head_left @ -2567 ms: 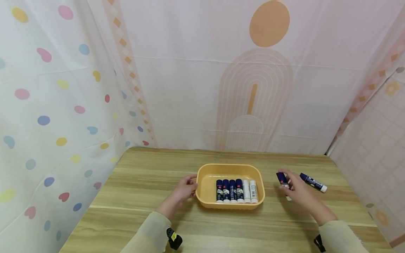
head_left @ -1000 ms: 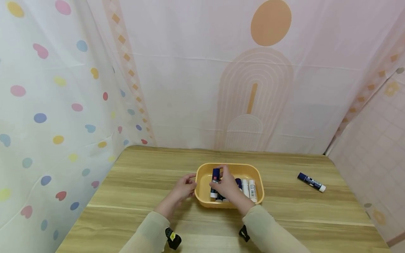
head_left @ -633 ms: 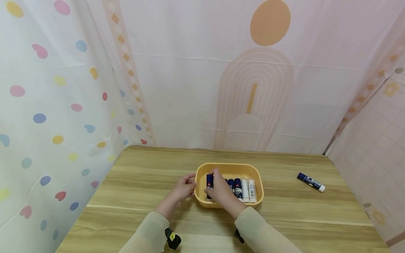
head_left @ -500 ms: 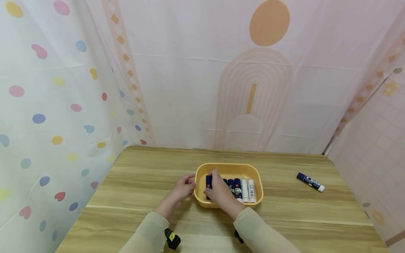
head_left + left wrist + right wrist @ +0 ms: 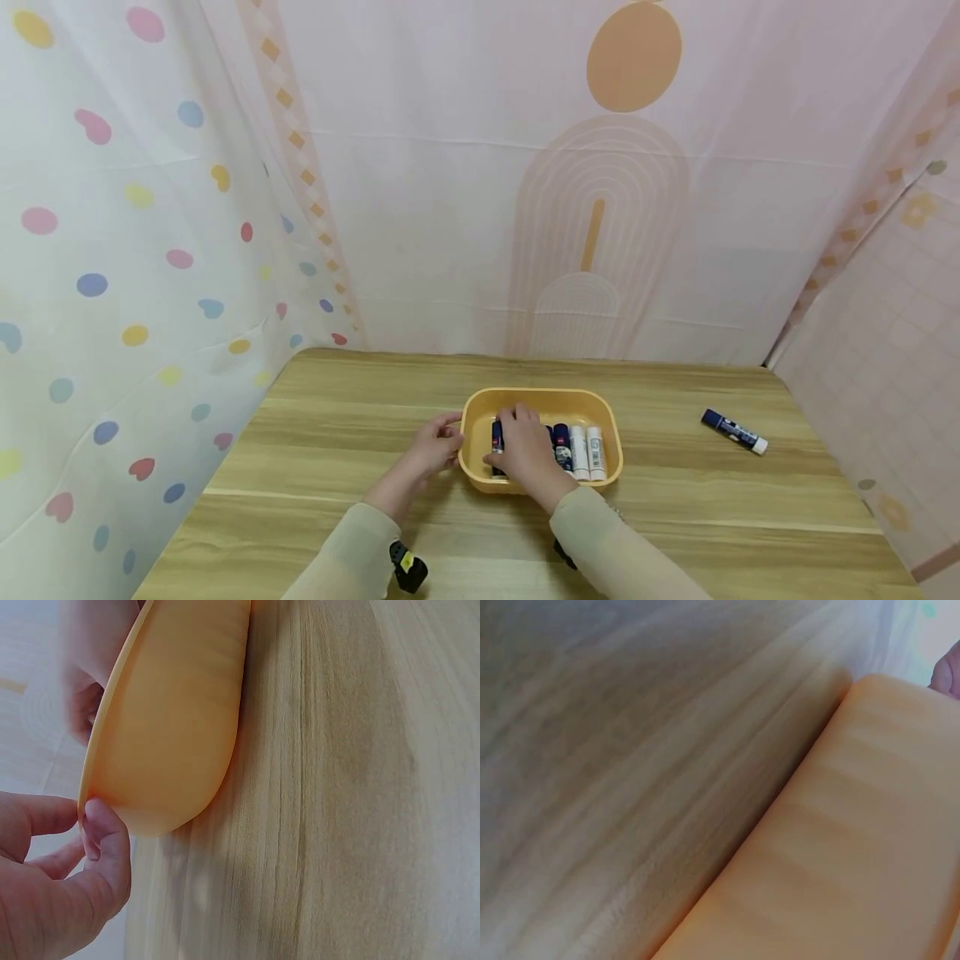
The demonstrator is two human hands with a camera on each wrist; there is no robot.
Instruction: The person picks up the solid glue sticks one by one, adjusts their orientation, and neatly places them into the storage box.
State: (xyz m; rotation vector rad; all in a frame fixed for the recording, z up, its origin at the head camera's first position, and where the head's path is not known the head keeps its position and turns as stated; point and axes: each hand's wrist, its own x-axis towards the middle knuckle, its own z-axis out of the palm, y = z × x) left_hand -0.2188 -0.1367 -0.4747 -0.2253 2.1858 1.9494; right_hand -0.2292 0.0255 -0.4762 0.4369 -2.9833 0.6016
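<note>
A yellow plastic tray (image 5: 474, 442) stands on the table with a row of navy and white glue sticks in it. My left hand (image 5: 431, 448) pinches the tray's left rim between thumb and fingers, plainly seen in the left wrist view, where the tray's outer wall (image 5: 172, 712) faces the camera. Inside the tray my right hand (image 5: 529, 450) reaches over the left part of the row. Its thumb is at the outer side of the leftmost navy glue stick (image 5: 497, 437), fingers across its top. The hand hides several sticks beside it. White glue sticks (image 5: 596, 454) fill the row's right end.
One navy glue stick with a white end (image 5: 735, 432) lies slantwise on the wooden table (image 5: 360, 392), to the right of the tray. Patterned cloth (image 5: 420, 208) hangs behind the table and at both sides.
My right hand took a glue stick from the table at right, carried it into the tray's left part and lowered it beside the row, then shifted slightly right. The left hand stayed on the rim.
</note>
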